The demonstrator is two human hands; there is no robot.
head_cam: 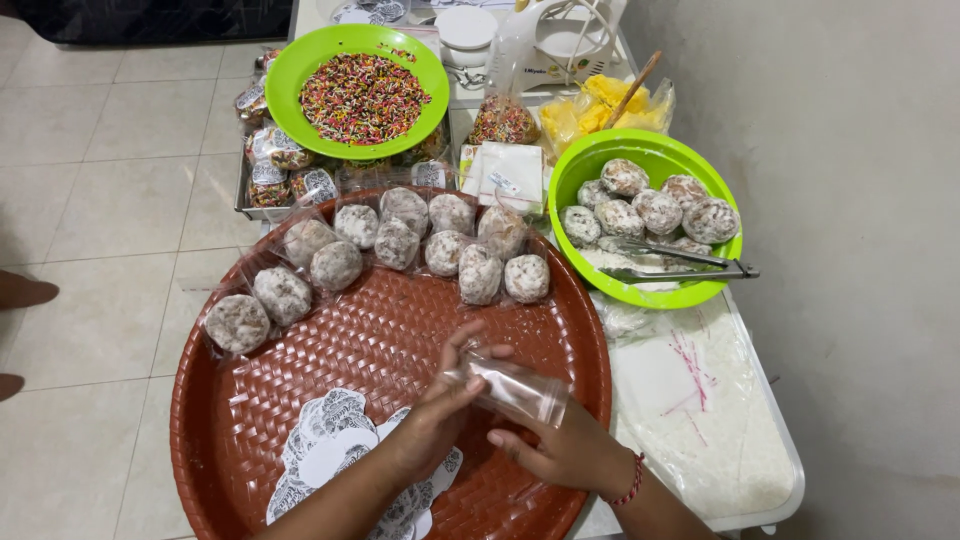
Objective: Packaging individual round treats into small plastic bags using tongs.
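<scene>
tray: bottom rim cut off | bag: contents unclear | mixer: top cropped

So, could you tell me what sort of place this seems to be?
Probably a home snack-packing corner: a woven tray of bagged sugared doughnuts, a green bowl of coloured sprinkles, and both hands opening a clear plastic bag.
</scene>
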